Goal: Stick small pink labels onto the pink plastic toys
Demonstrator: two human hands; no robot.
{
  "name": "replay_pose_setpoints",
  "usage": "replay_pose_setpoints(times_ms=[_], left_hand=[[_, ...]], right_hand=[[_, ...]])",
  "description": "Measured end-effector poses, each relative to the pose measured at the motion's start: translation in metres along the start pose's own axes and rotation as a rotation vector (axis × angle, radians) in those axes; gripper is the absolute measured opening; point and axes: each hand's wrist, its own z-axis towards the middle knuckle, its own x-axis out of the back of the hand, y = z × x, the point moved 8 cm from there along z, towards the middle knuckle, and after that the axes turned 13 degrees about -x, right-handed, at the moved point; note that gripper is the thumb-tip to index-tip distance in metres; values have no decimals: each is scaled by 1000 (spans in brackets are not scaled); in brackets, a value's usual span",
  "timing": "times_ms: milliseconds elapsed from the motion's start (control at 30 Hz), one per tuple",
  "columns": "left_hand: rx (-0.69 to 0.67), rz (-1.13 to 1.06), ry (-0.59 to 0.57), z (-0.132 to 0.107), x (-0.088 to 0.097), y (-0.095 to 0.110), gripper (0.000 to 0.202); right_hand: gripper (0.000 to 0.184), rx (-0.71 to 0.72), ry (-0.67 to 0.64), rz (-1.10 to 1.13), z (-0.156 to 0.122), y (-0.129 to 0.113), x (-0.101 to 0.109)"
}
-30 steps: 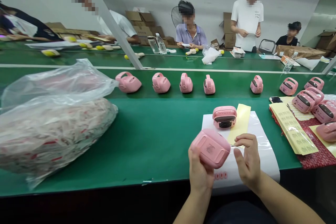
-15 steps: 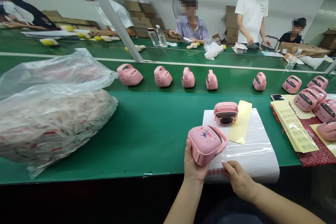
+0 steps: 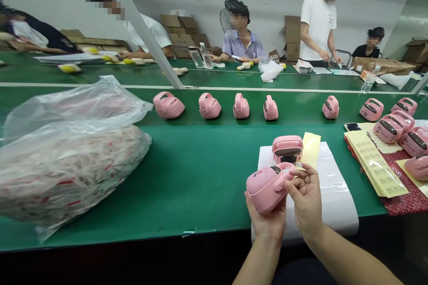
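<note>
Pink plastic case with a handle lies cupped in the left hand, tilted and held clear of the bench. The right hand is raised against that handle, its fingers pinched narrowly onto it; anything small between them is too hard to make out. Just past the hands, a second pink case stands on a white sheet, beside a yellow sticker strip. Left of the left hand, bare green bench gives open room up to a bulging plastic bag. Far to the right, sticker sheets lie by more pink cases. Both forearms cross the bench's near edge and are cut off by the bottom of the view.
</note>
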Motion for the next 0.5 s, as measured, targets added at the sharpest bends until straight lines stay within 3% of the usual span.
replay_pose_setpoints(times_ms=[133, 300, 400, 500], left_hand=[[-36, 34, 86, -5, 1, 2, 44], [-21, 37, 80, -4, 5, 0, 48], [6, 14, 64, -4, 4, -3, 52], [47, 14, 52, -3, 8, -5, 48]], right_hand=[[42, 15, 4, -15, -1, 3, -4], [38, 72, 39, -103, -3, 4, -3], [31, 193, 97, -204, -6, 3, -2], [24, 450, 127, -347, -14, -5, -3]])
